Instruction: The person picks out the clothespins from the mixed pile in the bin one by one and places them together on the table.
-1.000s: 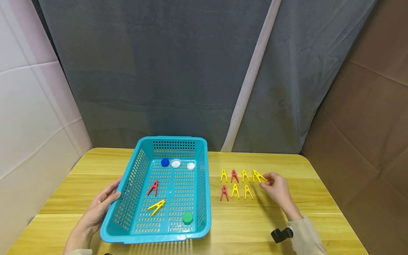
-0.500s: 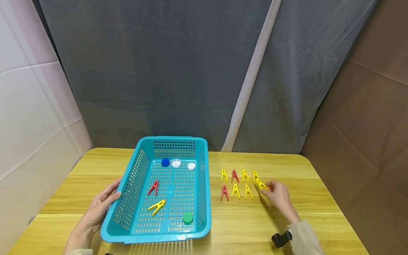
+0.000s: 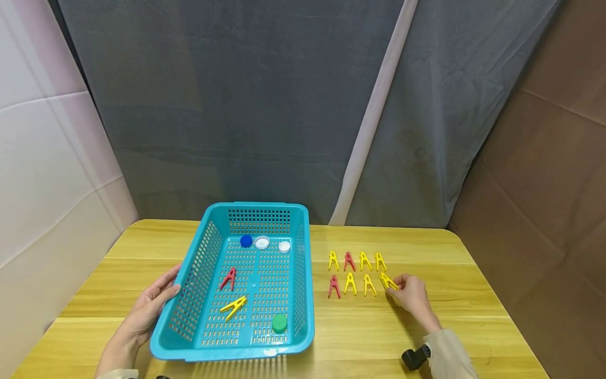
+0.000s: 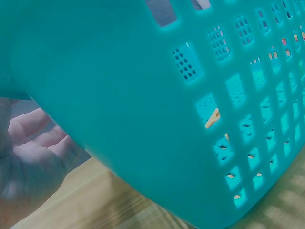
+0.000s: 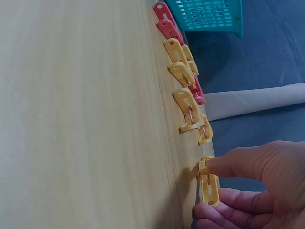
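Observation:
My left hand [image 3: 142, 313] grips the left rim of a turquoise plastic basket [image 3: 232, 353], thumb along the rim and fingers against the outer wall. In the left wrist view, the basket wall [image 4: 119, 109] hides part of that hand. A yellow clothespin [image 3: 388, 281] is pinched between the thumb and fingers of my right hand [image 3: 413, 297], at the right end of the nearer row. The right wrist view shows this clothespin [image 5: 209, 186] close over the table, thumb on one end. Left of it stand two rows of clothespins, among them a yellow one [image 3: 369, 285] and a red one [image 3: 334, 287].
Inside the basket lie a red clothespin [image 3: 228, 279], a yellow clothespin [image 3: 233, 307], a blue cap [image 3: 246, 241], two white caps, one of them a smaller cap [image 3: 284, 247], and a green cap [image 3: 279, 323]. Grey cloth [image 3: 236, 105] hangs behind the wooden table [image 3: 360, 337].
My right hand has drawn the yellow clothespin toward me, from beside the back row's end to the end of the nearer row, turning it slightly. My left hand and the basket have barely moved.

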`<control>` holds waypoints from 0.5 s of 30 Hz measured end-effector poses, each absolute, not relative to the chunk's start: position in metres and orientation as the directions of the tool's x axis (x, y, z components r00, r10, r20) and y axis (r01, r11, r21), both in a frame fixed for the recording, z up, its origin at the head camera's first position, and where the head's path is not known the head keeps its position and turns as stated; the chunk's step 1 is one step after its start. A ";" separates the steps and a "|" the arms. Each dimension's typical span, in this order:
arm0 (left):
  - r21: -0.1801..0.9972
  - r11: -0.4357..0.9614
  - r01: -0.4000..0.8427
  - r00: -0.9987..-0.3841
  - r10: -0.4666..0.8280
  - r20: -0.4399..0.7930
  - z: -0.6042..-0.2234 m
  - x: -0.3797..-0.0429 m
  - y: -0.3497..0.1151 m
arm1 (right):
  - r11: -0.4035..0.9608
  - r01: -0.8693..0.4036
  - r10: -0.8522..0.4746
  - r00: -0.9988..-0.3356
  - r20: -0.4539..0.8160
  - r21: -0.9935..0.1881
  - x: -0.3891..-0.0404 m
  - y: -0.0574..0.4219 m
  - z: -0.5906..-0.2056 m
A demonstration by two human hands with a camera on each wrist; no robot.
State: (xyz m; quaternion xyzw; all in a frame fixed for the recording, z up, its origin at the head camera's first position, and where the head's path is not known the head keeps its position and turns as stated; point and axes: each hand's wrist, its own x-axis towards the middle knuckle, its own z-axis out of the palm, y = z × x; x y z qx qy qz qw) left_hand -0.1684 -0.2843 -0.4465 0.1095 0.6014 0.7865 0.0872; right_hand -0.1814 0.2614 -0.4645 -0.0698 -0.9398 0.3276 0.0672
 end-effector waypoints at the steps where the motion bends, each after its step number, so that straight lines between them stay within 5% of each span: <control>1: 0.965 -0.263 -0.005 -0.961 0.269 0.069 -0.446 -0.168 -0.284 | 0.774 0.092 0.177 -0.981 0.074 -0.627 -0.181 0.261 -0.465; 15: 0.964 -0.267 -0.001 -0.959 0.273 0.075 -0.446 -0.168 -0.284 | 0.818 0.163 0.198 -0.980 0.004 -0.552 -0.184 0.250 -0.466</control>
